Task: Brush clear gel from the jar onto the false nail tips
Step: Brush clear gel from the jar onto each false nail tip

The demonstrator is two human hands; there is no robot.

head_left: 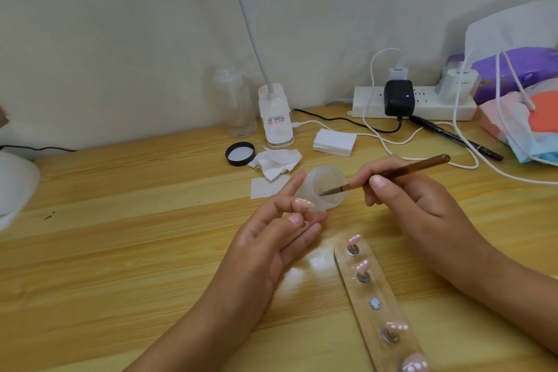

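The wooden table [120,251] carries everything. The right hand [413,199], right of centre, has its grip clamped on a brown-handled brush [392,170], whose bristles dip into the open translucent jar [329,178] standing mid-table. The left hand [280,238], just near-left of the jar, has its grip pinched on a pink false nail tip [302,205], with the index finger straight beside the jar's wall. At near right lies a wooden strip [377,329] bearing four mounted nail tips [362,264]. A black lid [240,154] lies beyond the jar, to its left.
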